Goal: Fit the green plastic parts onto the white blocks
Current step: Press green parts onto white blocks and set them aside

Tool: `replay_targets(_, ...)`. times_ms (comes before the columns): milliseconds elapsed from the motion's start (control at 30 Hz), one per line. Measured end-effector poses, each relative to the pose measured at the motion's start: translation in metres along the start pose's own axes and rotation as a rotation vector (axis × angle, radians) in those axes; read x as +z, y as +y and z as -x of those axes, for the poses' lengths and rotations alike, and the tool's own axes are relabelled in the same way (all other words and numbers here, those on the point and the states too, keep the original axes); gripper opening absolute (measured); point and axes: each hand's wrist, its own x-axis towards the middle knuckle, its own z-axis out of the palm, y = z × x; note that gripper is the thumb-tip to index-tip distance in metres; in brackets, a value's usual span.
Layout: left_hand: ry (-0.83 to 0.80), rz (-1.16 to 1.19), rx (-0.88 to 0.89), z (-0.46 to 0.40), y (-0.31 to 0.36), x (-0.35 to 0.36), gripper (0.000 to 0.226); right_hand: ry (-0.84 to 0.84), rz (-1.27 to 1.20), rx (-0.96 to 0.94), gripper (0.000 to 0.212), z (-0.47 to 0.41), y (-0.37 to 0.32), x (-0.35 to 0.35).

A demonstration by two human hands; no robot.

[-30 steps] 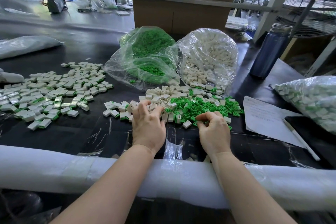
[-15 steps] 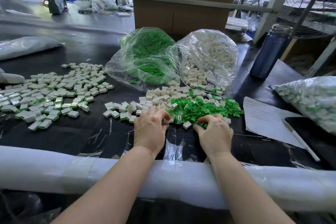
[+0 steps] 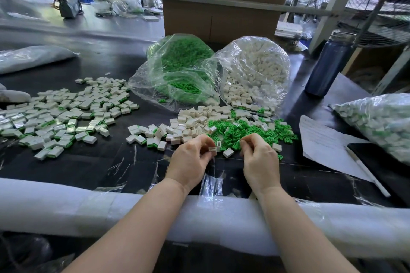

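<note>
- On the black table, just past its white padded edge, I see both hands working at the near side of the loose parts.
- My left hand has its fingers curled and pinches a white block between thumb and fingertips, held just above the tabletop.
- My right hand also has its fingers curled in, the tips drawn together at the near edge of the green plastic parts; I cannot tell whether it holds one of them.
- Those green parts lie in a loose heap just beyond the right hand, mixed at their far and left margins with a spread of bare white blocks.
- One single white block sits on the table between the two hands, touching neither.
- Behind the heap, two clear bags lie on their sides with mouths open toward me: a bag of green parts on the left and a bag of white blocks on the right, touching each other.
- Far to the left, well apart from the hands, lies a wide scatter of assembled pieces, white with green showing at their edges.
- At the right I see a sheet of paper with a pen lying across its near corner, a closed bag of finished pieces beyond it, and a dark blue bottle standing upright behind.
- A cardboard box stands at the far side of the table, behind the two bags.
</note>
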Motion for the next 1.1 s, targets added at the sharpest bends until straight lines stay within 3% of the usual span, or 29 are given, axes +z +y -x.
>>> replay_targets(200,0.004,0.074,0.043,0.0006,0.0023,-0.0006,0.013,-0.121,-0.417,0.154,0.018,0.0,-0.0057,-0.0032)
replay_targets(567,-0.091,0.316,-0.055,-0.0019,0.0016,-0.0015,0.013,-0.23,-0.453,-0.016,0.028,0.0003,-0.0072,-0.0043)
replay_targets(1100,-0.162,0.341,-0.085,-0.0036,-0.0009,-0.0029,0.012,-0.328,-0.458,0.027,0.019,0.0012,-0.0072,-0.0035)
